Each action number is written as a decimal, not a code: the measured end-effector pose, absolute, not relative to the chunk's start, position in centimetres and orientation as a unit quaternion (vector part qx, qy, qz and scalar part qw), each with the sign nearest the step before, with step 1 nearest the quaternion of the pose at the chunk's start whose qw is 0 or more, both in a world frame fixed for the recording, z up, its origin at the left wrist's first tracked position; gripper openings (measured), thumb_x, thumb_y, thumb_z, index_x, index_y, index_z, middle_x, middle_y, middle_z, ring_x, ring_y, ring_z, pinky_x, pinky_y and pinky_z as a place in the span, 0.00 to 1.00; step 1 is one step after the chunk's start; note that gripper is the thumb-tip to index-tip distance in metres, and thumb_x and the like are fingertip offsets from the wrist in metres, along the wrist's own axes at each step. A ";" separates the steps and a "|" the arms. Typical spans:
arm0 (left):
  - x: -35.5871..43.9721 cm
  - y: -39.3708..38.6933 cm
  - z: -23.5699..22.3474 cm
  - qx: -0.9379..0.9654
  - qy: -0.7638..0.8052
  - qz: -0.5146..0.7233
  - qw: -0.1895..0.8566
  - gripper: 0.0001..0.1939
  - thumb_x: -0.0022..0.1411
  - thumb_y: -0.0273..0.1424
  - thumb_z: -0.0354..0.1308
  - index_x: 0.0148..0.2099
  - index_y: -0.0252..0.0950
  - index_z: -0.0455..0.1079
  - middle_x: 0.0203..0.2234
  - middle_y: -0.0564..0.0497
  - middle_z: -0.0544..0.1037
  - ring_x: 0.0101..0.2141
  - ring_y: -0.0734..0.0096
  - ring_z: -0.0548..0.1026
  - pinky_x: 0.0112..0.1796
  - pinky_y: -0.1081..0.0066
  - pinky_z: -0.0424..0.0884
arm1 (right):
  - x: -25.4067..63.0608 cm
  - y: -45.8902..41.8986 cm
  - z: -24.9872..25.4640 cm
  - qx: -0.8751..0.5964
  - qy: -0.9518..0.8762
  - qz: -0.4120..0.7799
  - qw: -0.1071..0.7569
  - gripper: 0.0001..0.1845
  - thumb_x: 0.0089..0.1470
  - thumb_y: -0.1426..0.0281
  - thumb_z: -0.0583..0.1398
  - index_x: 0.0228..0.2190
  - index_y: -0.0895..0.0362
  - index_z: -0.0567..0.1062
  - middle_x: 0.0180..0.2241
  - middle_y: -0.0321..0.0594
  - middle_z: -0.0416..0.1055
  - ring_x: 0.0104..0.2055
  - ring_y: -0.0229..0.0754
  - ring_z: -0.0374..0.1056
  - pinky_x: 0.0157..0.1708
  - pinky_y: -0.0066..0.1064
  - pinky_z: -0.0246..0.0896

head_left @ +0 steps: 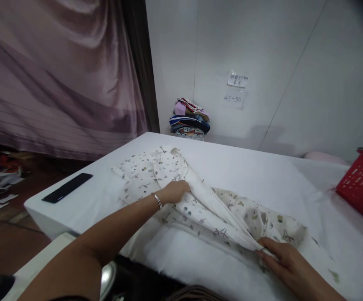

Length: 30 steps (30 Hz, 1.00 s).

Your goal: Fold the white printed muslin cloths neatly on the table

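At the lower left, a pale surface [43,260] is showing beside the person's left forearm. The right hand [283,259] is reaching in from the lower right and gripping the near end of a folded edge of the cloth [171,166], with the thumb and fingers closing on it. The left hand [176,191], with a silver bracelet [157,201] circling its wrist, is lying farther along the same cloth; its fingers are curling down and gripping the fabric, though the fingertips are partly hiding from view.

The cloth is white, carrying small prints in grey, brown and green. It is lying loosely across the middle of the white bench [247,167], and a plain white fold is running slantwise between the two hands. Beyond the left hand, a rounded, printed part is spreading over the bench.

A flat black object [67,187] is resting near the bench's left edge, well apart from the cloth. On the right, a red basket [361,188] with slotted sides is standing. Behind the bench's far edge, a stack of folded fabrics [190,119] is rising against the pale wall [247,33]. Two paper notes [237,79] are hanging there, the lower one reading "45-50". A pinkish curtain [74,75] is draping at the left.
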<state>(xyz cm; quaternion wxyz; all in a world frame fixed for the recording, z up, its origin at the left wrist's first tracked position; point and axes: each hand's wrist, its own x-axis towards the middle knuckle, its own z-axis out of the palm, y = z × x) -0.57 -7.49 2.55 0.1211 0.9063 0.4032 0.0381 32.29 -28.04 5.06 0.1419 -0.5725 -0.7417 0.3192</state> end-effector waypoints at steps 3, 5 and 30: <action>-0.6 -6.7 3.6 0.916 0.383 0.010 0.114 0.14 0.46 0.18 0.53 0.34 0.37 0.72 0.36 0.46 0.74 0.43 0.60 0.68 0.41 0.67 0.65 | 32.3 -28.3 5.0 -0.578 -0.735 0.320 0.150 0.18 0.58 0.56 0.49 0.33 0.53 0.72 0.30 0.38 0.73 0.32 0.43 0.68 0.33 0.30 0.62; -0.8 -5.9 4.9 0.913 0.386 0.001 0.129 0.06 0.47 0.23 0.55 0.30 0.37 0.70 0.33 0.47 0.73 0.40 0.61 0.69 0.39 0.68 0.65 | 32.4 -28.5 5.0 -0.584 -0.729 0.317 0.160 0.18 0.57 0.55 0.50 0.32 0.53 0.73 0.30 0.39 0.74 0.32 0.43 0.68 0.33 0.31 0.63; 4.7 0.7 1.8 0.917 0.393 -0.011 0.059 0.18 0.58 0.24 0.52 0.51 0.34 0.68 0.46 0.42 0.73 0.47 0.58 0.69 0.46 0.65 0.63 | 31.9 -28.9 4.8 -0.592 -0.741 0.293 0.123 0.16 0.60 0.59 0.47 0.34 0.52 0.71 0.32 0.39 0.74 0.34 0.43 0.70 0.35 0.30 0.62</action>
